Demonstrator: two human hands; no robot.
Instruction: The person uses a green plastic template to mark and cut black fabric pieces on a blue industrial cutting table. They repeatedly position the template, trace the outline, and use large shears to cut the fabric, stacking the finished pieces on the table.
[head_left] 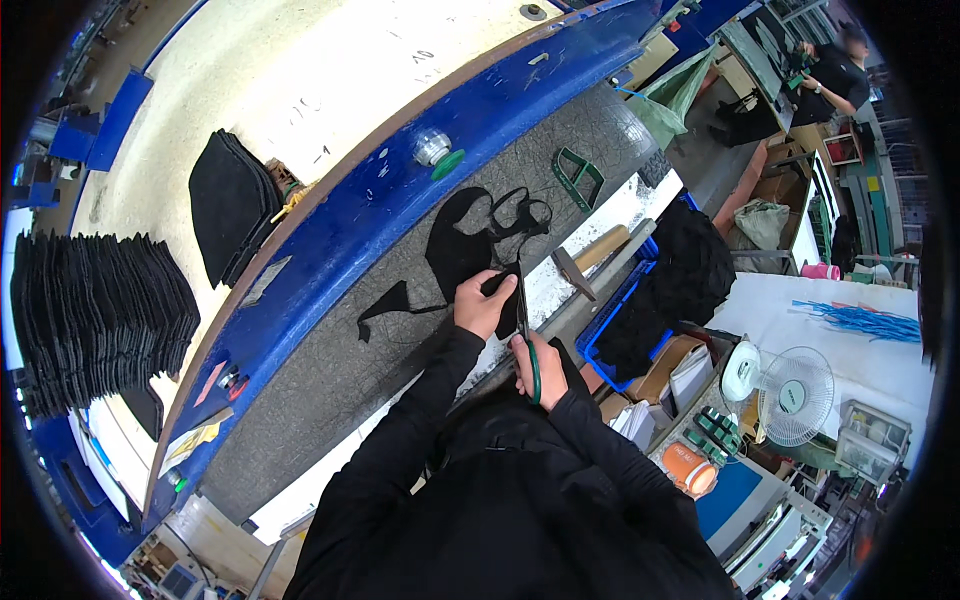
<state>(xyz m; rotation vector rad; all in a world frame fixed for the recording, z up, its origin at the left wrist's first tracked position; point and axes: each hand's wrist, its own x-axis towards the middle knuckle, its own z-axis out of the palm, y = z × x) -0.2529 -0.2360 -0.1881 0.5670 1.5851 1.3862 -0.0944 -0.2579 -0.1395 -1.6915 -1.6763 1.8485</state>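
My left hand (482,303) pinches a piece of black fabric (510,312) over the near edge of the grey worktop. In my right hand (540,374) is a pair of scissors (534,366) with green handles, its blades pointing away from me and lying against the fabric. Just beyond my left hand spreads a black fabric scrap (458,240) with cut-out holes and thin strips. A smaller pointed scrap (392,303) lies to its left. My fingertips partly hide the held piece, so where the blades meet it is hard to see.
A blue press beam (390,190) with a green-rimmed knob crosses beyond the worktop. Stacked black pieces (105,320) stand at left. A green cutting die (578,180) and a wooden-handled hammer (590,258) lie at right, near a blue basket (612,325) of black scraps and a fan (795,395).
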